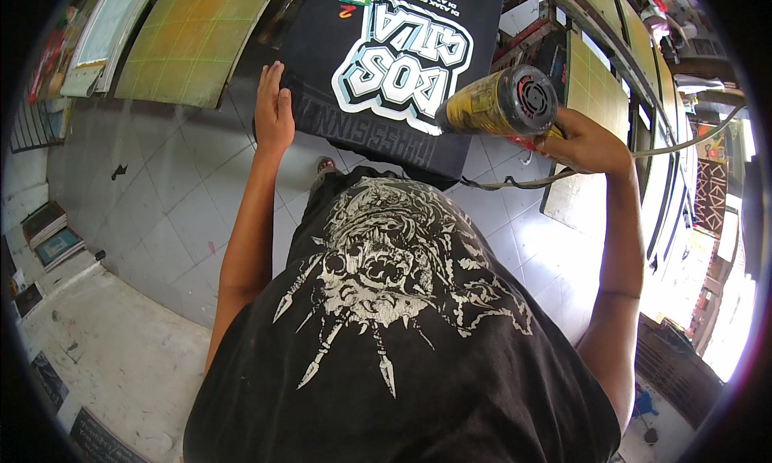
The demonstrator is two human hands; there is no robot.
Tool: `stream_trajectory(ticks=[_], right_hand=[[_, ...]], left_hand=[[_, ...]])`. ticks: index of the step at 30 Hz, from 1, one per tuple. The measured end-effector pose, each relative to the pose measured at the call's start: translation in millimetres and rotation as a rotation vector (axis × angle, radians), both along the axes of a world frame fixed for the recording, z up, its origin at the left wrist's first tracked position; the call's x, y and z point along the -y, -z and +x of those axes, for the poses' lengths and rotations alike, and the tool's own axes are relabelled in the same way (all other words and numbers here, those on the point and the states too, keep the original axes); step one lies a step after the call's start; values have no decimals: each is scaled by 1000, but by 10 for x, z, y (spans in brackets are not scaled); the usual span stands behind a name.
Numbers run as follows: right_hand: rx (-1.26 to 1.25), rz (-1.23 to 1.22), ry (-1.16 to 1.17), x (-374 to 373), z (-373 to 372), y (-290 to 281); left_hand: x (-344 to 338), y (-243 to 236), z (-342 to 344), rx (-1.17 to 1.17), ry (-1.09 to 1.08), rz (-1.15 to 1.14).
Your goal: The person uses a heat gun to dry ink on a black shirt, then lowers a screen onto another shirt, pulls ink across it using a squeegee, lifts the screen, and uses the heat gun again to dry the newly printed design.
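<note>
I have the right fingers point(559, 148) wrapped around a yellow-and-black heat gun point(482, 105) and the left fingers point(271, 83) extended, empty, beside the black cloth point(314, 65), whose bold white print point(402, 69) spreads between them.

Strong light from right, blown out; glare on floor tiles point(553, 271); fisheye bends edges, corners black.

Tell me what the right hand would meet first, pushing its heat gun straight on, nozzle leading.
The right hand, heat gun leading, would likely meet the black printed fabric first; the depth between is unclear.
</note>
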State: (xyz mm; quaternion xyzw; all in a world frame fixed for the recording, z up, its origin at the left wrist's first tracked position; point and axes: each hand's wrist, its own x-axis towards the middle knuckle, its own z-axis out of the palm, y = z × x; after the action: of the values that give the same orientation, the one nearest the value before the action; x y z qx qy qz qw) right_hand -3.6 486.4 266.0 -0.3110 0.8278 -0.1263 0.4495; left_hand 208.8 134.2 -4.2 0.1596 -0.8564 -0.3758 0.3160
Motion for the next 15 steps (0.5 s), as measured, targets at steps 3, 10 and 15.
stream_trajectory(ticks=[3, 10, 15], right_hand=[[45, -10, 14, -28, -32, 11], [-143, -119, -47, -2, -103, 148], [-123, -83, -39, 205, -167, 213]], left_hand=[[7, 13, 3, 8, 8, -12], [5, 12, 0, 12, 4, -2], [11, 6, 1, 15, 5, -8]])
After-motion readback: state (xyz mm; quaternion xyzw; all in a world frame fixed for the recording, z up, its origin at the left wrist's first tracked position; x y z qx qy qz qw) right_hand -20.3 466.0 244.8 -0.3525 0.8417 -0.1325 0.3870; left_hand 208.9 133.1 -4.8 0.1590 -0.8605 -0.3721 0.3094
